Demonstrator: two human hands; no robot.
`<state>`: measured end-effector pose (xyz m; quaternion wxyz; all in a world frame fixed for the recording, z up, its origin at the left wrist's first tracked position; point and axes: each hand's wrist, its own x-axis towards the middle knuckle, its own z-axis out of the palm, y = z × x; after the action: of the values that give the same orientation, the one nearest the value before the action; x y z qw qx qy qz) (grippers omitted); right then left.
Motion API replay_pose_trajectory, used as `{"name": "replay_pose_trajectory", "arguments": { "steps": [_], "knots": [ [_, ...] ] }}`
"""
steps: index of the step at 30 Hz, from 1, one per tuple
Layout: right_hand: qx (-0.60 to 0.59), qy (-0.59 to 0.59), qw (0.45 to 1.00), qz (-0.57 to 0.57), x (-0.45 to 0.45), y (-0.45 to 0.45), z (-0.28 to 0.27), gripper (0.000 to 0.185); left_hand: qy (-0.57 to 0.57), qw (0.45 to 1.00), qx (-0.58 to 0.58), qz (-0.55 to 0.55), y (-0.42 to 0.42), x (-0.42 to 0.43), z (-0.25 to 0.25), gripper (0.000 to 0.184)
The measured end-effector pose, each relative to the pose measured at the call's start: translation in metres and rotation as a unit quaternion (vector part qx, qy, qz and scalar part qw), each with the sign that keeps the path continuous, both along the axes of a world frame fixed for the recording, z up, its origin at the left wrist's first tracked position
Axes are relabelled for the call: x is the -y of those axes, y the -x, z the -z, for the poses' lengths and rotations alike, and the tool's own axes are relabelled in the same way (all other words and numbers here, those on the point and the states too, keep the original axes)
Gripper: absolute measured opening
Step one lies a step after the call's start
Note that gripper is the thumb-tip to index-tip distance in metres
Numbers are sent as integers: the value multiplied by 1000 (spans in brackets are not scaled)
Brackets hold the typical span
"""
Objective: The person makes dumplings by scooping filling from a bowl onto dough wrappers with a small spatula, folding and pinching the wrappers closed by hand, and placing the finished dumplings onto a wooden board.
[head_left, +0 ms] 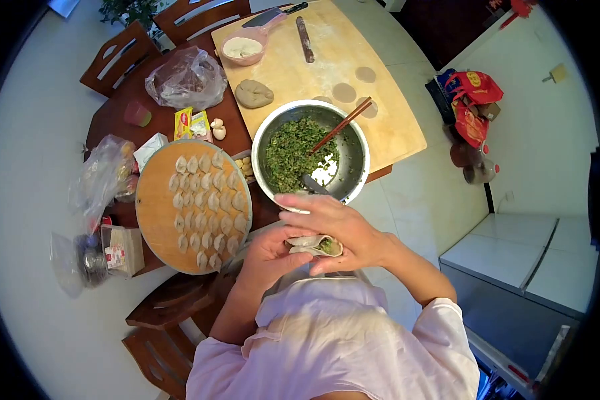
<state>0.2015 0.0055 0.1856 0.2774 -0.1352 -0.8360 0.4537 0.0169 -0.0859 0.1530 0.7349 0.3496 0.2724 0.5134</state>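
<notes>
A partly folded dumpling (pixel 329 246) with green filling showing at its right end is held between my two hands, in front of my body. My left hand (pixel 273 252) pinches its left end, where the wrapper edges meet. My right hand (pixel 343 230) closes round the right side, with its thumb below. Just beyond my hands stands a steel bowl (pixel 361 175) of chopped green filling (pixel 293 150), with chopsticks (pixel 343 124) and a dark-handled utensil (pixel 313 185) in it. Left of my hands, a round board (pixel 155 220) bears rows of several folded dumplings (pixel 200 200).
On the wooden board (pixel 400 133) are flat wrappers (pixel 344 93), a dough lump (pixel 254 94), a rolling pin (pixel 305 40), a flour bowl (pixel 243 50) and a knife (pixel 273 16). Plastic bags (pixel 187 78) and packets (pixel 183 124) lie at left; chairs (pixel 120 57) stand around.
</notes>
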Motion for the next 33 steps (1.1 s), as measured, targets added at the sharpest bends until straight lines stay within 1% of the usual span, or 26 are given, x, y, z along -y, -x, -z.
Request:
{"name": "replay_pose_trajectory", "arguments": {
  "steps": [1,2,5,7,11,14,16,19,20,22,23,25,26,27,28,30,31,33],
  "knots": [
    [-9,-21,1000,-18,-1,0,0,73,-12,1000,0,-3,0,1,4,41],
    [-22,-14,999,-28,-2,0,-1,71,-23,1000,0,-6,1,2,5,41],
    [-52,8,997,-49,-2,2,-7,66,25,995,50,87,7,-3,-5,40],
    [-58,23,997,-51,-2,3,-12,61,7,998,30,54,3,-3,-8,38],
    [-28,-53,996,-67,-4,3,-16,52,-60,997,-44,27,1,-4,3,32],
    [-9,-84,995,-52,-4,1,-19,47,-67,995,-69,-2,-2,-8,-7,27],
    [5,-110,993,-42,-5,0,-25,44,-43,997,-71,3,0,-6,-7,30],
    [38,-247,968,21,0,-3,-26,41,24,998,-50,25,0,-5,-19,35],
    [30,-262,964,36,1,-2,-25,40,52,997,-38,35,-1,-6,-26,37],
    [13,-295,953,64,1,-2,-20,39,38,998,-9,57,-3,-10,-36,41],
    [-15,-259,964,62,1,-2,-20,39,29,997,6,66,-5,-13,-38,44],
    [-68,-184,979,55,3,-3,-20,39,-90,995,-11,42,-12,-15,-16,50],
    [-77,-155,984,45,3,-4,-19,38,-148,988,-19,30,-17,-15,-5,54],
    [-85,-127,988,36,3,-5,-17,39,-180,981,-65,-25,-26,-15,-5,65],
    [-93,-98,990,27,2,-5,-15,39,-215,967,-130,-37,-27,-16,-6,64],
    [-110,-90,988,59,5,-3,-11,42,-278,924,-257,-58,-29,-18,-15,63],
    [-119,-86,986,77,5,-3,-9,43,-257,928,-261,-63,-32,-18,-23,58],
    [-111,-92,987,77,6,-4,-7,44,-299,900,-306,-80,-30,-19,-32,51]
  ]
}}
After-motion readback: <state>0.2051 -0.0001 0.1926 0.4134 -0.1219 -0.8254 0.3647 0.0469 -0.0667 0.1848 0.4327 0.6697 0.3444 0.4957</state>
